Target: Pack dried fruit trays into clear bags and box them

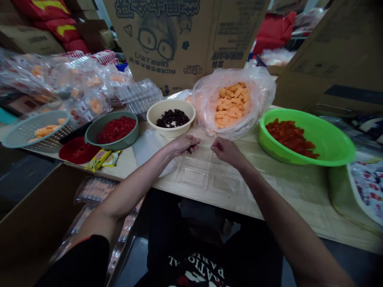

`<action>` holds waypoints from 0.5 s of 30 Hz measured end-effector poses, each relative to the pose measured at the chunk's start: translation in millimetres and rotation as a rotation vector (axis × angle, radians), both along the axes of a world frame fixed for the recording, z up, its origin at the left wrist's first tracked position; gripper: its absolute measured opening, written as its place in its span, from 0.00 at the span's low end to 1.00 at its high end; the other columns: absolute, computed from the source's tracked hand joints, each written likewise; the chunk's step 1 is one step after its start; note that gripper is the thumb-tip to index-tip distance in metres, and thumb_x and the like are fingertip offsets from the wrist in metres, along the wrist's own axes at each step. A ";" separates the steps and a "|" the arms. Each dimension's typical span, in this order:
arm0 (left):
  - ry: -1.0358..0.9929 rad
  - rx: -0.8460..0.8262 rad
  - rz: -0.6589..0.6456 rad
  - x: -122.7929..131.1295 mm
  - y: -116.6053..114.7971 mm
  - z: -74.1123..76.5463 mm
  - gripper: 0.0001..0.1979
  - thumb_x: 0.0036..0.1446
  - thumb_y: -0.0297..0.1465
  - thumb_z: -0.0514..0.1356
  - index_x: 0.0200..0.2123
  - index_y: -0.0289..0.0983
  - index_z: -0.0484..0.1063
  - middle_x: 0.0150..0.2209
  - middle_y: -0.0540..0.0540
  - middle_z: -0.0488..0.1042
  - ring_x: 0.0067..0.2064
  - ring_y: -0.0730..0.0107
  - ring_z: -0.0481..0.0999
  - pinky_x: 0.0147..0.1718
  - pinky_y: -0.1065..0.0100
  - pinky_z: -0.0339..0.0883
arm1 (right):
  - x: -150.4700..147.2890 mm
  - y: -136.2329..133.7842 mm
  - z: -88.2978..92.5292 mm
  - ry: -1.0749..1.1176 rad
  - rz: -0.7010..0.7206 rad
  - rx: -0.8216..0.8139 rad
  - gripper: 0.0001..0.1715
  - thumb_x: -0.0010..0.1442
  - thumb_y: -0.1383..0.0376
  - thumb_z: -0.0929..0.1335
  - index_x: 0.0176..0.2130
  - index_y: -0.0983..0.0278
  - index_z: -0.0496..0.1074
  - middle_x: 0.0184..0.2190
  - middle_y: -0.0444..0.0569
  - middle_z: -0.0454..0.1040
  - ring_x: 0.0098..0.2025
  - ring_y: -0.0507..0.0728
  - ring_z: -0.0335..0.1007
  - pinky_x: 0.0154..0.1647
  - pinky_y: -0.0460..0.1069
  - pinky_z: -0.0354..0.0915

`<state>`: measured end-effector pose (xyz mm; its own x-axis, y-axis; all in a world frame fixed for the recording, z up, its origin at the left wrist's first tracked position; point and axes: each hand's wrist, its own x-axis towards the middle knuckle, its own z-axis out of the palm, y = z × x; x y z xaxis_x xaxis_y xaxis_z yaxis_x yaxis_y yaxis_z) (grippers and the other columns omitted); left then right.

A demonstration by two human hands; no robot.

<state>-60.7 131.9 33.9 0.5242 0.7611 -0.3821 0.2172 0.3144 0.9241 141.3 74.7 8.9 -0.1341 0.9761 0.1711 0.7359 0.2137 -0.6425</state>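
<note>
My left hand is closed just in front of a cream bowl of dark dried-fruit pieces. A small dark piece shows under its curled fingers. Close by on the right, my right hand is pinched shut, and whatever its fingertips may hold is hidden. Both hands hover above clear plastic compartment trays lying on the pale table. Behind the right hand, an open clear bag holds orange flat pieces. A green basin of red-orange chunks stands further right.
On the left are a grey-green bowl of red pieces, a red dish, yellow sachets and a grey colander. Filled clear packs pile behind them. A large carton stands at the back. An open box sits below left.
</note>
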 end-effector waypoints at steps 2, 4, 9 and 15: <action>0.041 -0.058 0.052 -0.2 -0.6 -4.5 0.10 0.61 0.26 0.60 0.26 0.32 0.69 0.22 0.50 0.68 0.17 0.82 0.61 0.12 0.78 0.45 | -9.6 -5.5 -17.5 -0.119 -0.032 0.001 0.05 0.58 0.70 0.65 0.31 0.64 0.70 0.30 0.49 0.72 0.33 0.55 0.66 0.37 0.49 0.59; 0.057 -0.075 0.071 -1.0 -2.4 -7.1 0.09 0.59 0.23 0.59 0.26 0.31 0.69 0.22 0.49 0.69 0.19 0.82 0.62 0.13 0.78 0.45 | -21.5 -11.6 -31.2 -0.227 -0.072 0.012 0.07 0.60 0.70 0.64 0.35 0.66 0.72 0.36 0.54 0.74 0.39 0.58 0.67 0.41 0.50 0.59; 0.121 0.025 0.097 -6.9 -6.6 -10.3 0.10 0.57 0.24 0.61 0.23 0.31 0.70 0.21 0.50 0.69 0.20 0.81 0.61 0.16 0.77 0.46 | -22.1 -17.7 -31.1 -0.385 -0.099 0.011 0.15 0.64 0.67 0.62 0.40 0.66 0.78 0.43 0.59 0.73 0.47 0.63 0.67 0.46 0.54 0.58; 0.248 0.232 0.140 3.2 -10.8 -22.1 0.03 0.47 0.23 0.66 0.29 0.32 0.79 0.22 0.51 0.73 0.21 0.79 0.61 0.21 0.74 0.52 | 27.9 -5.3 -9.2 -0.158 -0.215 0.115 0.20 0.60 0.71 0.61 0.43 0.65 0.80 0.39 0.53 0.79 0.41 0.58 0.71 0.48 0.53 0.64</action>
